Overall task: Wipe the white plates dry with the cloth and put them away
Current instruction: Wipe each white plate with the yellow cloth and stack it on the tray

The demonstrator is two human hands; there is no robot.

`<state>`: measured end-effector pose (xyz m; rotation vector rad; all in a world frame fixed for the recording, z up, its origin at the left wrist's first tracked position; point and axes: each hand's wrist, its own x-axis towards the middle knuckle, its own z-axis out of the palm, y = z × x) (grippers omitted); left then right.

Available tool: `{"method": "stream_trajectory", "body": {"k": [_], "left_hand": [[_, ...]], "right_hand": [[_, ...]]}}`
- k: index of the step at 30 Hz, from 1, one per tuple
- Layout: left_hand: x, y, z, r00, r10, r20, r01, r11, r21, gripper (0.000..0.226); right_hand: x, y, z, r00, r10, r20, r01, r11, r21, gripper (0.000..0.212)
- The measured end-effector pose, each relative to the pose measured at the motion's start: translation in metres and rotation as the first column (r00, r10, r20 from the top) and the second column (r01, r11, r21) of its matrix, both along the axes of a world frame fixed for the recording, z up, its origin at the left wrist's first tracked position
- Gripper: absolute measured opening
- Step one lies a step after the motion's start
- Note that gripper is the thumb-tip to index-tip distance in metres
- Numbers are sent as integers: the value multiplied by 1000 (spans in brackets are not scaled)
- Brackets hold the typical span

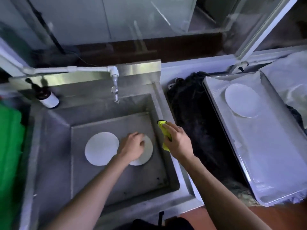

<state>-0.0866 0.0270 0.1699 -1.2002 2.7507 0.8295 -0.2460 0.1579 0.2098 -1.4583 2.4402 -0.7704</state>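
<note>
The big metal sink point(54, 130) sits in the middle, and two white plates lie flat on its bottom, likely because they were washed there and are waiting to be dried. To the right is a long tray point(274, 163) lined with something pale, and one white plate point(242, 100) already lies on it near the far end, so this looks like the spot where dry plates go. Between the sink and the tray lies a dark bundle point(199, 127); I cannot tell what it is. The left plate in the sink point(101, 148) lies alone, just beside the other one, with nothing touching it. The right plate in the sink point(146, 151) is partly under the left hand point(132, 146), whose fingers curl down onto it. It seems to be getting hold of the plate to lift it, but I cannot tell if it has a real hold yet. The right hand point(177, 140) waits over the sink's right edge, gripping the yellow cloth point(164, 131) bunched up in its fingers, ready to wipe. A tap point(115, 90) hangs over the back of the sink, and a dark bottle point(47, 97) stands at the back left corner.
</note>
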Motion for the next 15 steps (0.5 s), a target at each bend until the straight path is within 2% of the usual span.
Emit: {"method": "stream_trajectory", "body": {"k": [7, 15], "left_hand": [[82, -8, -53, 980, 188, 66, -197, 966, 168, 41], [109, -9, -112, 931, 353, 97, -362, 852, 379, 41]], "right_hand": [[57, -33, -44, 990, 122, 74, -133, 979, 153, 63], [82, -52, -86, 981, 139, 132, -162, 969, 185, 63]]}}
